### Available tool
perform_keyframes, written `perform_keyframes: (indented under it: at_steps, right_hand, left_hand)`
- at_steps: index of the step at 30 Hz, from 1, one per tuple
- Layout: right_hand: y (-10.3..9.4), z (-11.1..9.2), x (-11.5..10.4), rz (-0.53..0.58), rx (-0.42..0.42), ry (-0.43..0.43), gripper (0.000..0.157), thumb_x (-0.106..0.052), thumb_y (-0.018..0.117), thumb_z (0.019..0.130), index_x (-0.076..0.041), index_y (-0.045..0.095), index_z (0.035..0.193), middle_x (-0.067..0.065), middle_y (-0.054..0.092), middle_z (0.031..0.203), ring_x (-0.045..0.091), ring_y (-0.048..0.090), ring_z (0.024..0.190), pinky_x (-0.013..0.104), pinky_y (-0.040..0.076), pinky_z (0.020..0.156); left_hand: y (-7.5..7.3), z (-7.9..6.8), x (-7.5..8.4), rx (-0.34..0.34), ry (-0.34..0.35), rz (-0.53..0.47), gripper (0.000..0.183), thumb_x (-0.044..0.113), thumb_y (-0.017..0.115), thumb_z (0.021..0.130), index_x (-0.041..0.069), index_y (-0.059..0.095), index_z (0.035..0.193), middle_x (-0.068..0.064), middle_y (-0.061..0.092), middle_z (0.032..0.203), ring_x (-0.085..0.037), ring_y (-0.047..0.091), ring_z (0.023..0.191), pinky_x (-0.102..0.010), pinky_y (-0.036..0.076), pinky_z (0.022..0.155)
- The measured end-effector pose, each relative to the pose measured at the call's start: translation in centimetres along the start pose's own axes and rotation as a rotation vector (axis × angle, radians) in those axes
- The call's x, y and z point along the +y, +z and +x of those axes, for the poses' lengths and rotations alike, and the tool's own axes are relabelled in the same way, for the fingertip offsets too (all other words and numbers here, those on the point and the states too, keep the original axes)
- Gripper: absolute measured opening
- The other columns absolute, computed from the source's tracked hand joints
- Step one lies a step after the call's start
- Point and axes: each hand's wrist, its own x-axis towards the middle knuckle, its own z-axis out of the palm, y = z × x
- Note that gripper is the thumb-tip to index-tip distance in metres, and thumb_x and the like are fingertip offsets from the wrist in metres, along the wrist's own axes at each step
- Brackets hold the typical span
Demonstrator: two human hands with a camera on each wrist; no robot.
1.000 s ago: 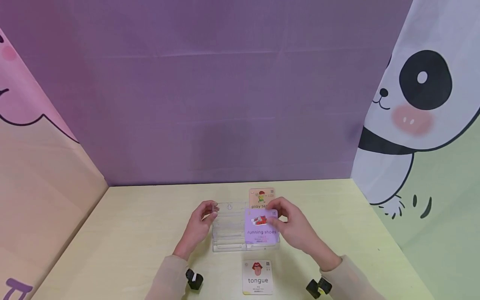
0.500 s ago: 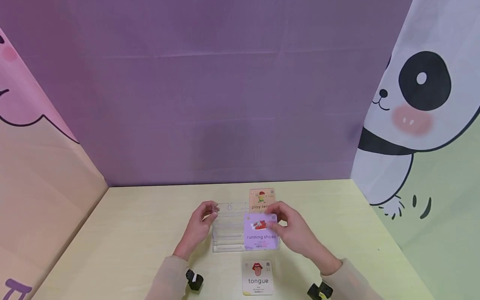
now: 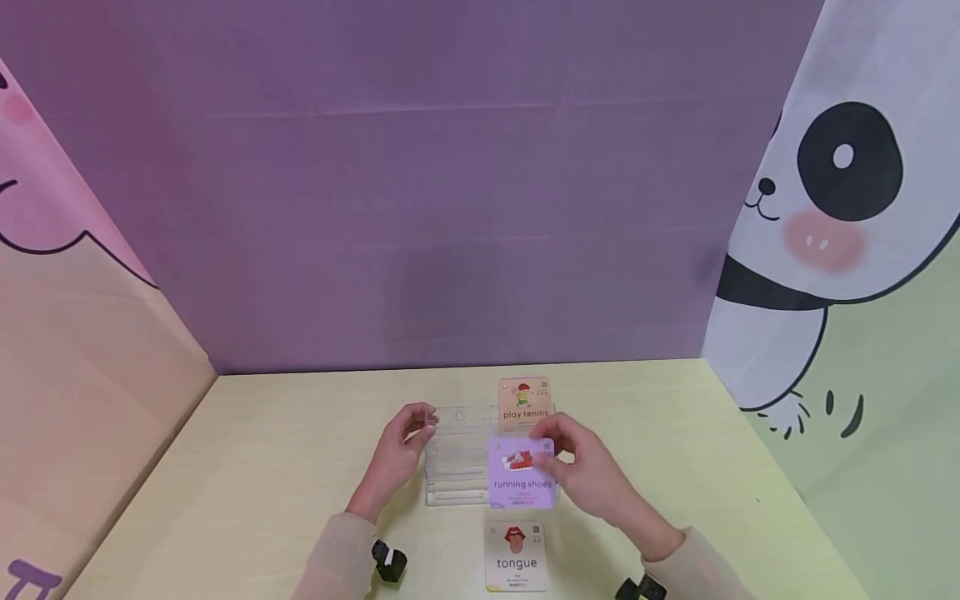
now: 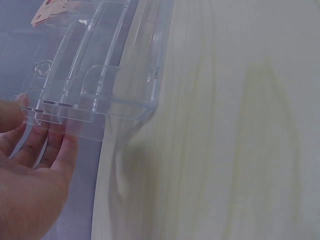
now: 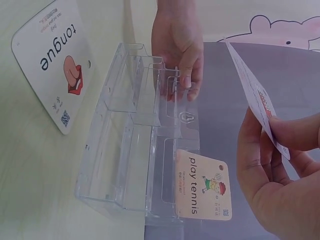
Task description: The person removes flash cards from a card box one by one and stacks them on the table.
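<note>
A clear plastic tiered rack (image 3: 457,454) stands on the table, seen from its side in the left wrist view. My left hand (image 3: 406,446) grips its upper left edge, thumb on one face and fingers on the other. In my right hand (image 3: 588,458) the purple "running shoes" card (image 3: 521,492) is pinched between thumb and fingers. The right wrist view shows that card (image 5: 255,90) nearly edge-on, held apart from the rack. An orange "play tennis" card (image 5: 202,185) stands in the rack's rear right slot. The white "tongue" card (image 3: 516,557) lies in front of the rack.
The pale wooden table (image 3: 285,467) ends at a purple backdrop (image 3: 465,208). Printed side panels rise left and right, the right one with a panda (image 3: 847,192). Small black wrist devices (image 3: 389,561) sit by both sleeves.
My right hand has drawn the "running shoes" card down and toward me, so more of the "play tennis" card shows behind it. The left hand stays on the rack's edge.
</note>
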Motion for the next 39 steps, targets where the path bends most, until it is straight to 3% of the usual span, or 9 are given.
perform_keyframes:
  at_steps: [25, 32, 39]
  right_hand:
    - [0.5, -1.0, 1.1, 0.017, -0.026, 0.009, 0.024, 0.002, 0.067, 0.085, -0.010, 0.058, 0.103, 0.007, 0.060, 0.097, 0.022, 0.056, 0.085, 0.027, 0.052, 0.066]
    - [0.7, -1.1, 1.2, -0.004, -0.033, 0.008, 0.023, 0.003, 0.066, 0.085, -0.011, 0.058, 0.102, 0.006, 0.060, 0.095, 0.022, 0.056, 0.083, 0.026, 0.051, 0.066]
    - [1.0, -1.3, 1.6, -0.002, -0.044, 0.013, 0.023, 0.002, 0.066, 0.085, -0.011, 0.058, 0.103, 0.006, 0.061, 0.096, 0.022, 0.056, 0.082, 0.026, 0.051, 0.064]
  left_hand:
    - [0.0, -0.1, 0.2, -0.002, 0.037, -0.001, 0.029, 0.002, 0.055, 0.094, 0.005, 0.053, 0.122, -0.009, 0.060, 0.114, -0.026, 0.055, 0.113, -0.040, 0.045, 0.100]
    - [0.0, 0.0, 0.3, -0.004, -0.009, -0.005, 0.029, 0.004, 0.056, 0.095, 0.006, 0.053, 0.123, -0.008, 0.060, 0.114, -0.023, 0.054, 0.114, -0.038, 0.043, 0.102]
    - [0.0, -0.1, 0.2, -0.003, 0.009, 0.001, 0.029, 0.003, 0.055, 0.095, 0.007, 0.053, 0.123, -0.009, 0.060, 0.115, -0.023, 0.054, 0.114, -0.039, 0.043, 0.101]
